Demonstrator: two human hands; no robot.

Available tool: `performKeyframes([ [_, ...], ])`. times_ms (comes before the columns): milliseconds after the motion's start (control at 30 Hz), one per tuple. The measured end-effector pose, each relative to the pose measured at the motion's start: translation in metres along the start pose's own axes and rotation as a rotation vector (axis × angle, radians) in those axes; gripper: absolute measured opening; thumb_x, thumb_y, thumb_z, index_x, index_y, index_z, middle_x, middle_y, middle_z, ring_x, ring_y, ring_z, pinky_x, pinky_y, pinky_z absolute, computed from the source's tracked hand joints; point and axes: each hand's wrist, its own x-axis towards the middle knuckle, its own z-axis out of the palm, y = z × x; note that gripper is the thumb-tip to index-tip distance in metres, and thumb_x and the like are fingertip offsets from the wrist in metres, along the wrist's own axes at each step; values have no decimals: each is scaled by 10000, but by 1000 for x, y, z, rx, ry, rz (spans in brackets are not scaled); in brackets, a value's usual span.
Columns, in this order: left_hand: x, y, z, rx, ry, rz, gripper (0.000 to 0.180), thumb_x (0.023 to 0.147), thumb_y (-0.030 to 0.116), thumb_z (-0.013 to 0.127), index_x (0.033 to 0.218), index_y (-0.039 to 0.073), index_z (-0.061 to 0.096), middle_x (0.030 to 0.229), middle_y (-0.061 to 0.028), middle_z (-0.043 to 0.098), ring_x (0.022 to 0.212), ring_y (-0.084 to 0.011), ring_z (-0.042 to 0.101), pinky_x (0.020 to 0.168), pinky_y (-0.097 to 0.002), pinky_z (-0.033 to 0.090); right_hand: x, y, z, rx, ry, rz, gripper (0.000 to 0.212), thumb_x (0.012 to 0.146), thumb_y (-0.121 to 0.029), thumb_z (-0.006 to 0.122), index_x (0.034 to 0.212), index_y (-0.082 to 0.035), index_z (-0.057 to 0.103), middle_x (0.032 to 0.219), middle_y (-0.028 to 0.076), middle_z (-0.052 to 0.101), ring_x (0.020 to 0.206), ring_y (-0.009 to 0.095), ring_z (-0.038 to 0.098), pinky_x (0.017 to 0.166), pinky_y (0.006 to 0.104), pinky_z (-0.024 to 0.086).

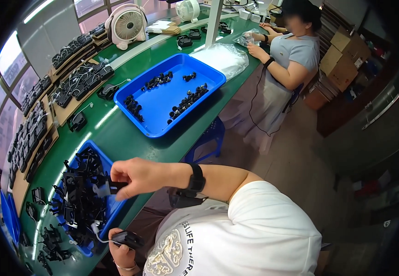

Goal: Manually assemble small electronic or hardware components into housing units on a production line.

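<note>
In my left hand (120,252), low in the view, is a small black device (128,239) with a white cable and plug (95,228). My fingers are closed round it. My right hand (139,177) reaches across to the left, its fingers pinching a black plastic bracket (116,185). That hand is over the right edge of a blue tray (114,212) heaped with black brackets (77,193). A pale, partly see-through piece (101,189) shows beside the bracket; I cannot tell whether it is attached.
A larger blue tray (155,112) with small black parts stands ahead on the green table (130,152). Black devices (27,138) line cardboard at the left. Two fans (128,25) and a plastic bag (224,60) are farther back. A co-worker (291,55) sits at the far right, near a blue stool (212,140).
</note>
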Motion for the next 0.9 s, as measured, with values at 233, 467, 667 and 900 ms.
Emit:
performKeyframes([
  [233,15,6,-5,203,-86,-30,596,587,231,814,1004,4,453,991,-177,594,829,-190,596,733,-269,477,-27,2,-1,246,-169,-31,279,779,-204,690,917,-28,524,729,22,562,669,96,531,590,242,427],
  [467,57,20,26,619,-212,-110,559,558,232,823,941,4,486,1000,-170,597,770,-164,587,699,-237,463,-13,61,-13,760,-75,141,251,845,-279,620,939,-63,536,773,-3,570,598,58,490,540,198,400],
  [667,56,34,19,340,-306,-217,608,589,184,823,1056,0,480,1023,-190,582,897,-266,595,768,-380,497,-13,97,-9,939,17,207,246,863,-255,596,981,-52,522,795,-2,555,641,63,492,576,200,411],
  [900,57,28,35,157,-116,-97,431,645,133,793,932,89,474,1313,-181,383,788,-244,590,661,-350,527,-15,95,-13,981,-91,230,219,875,-185,584,1013,-31,512,823,-3,541,690,58,486,620,195,411],
])
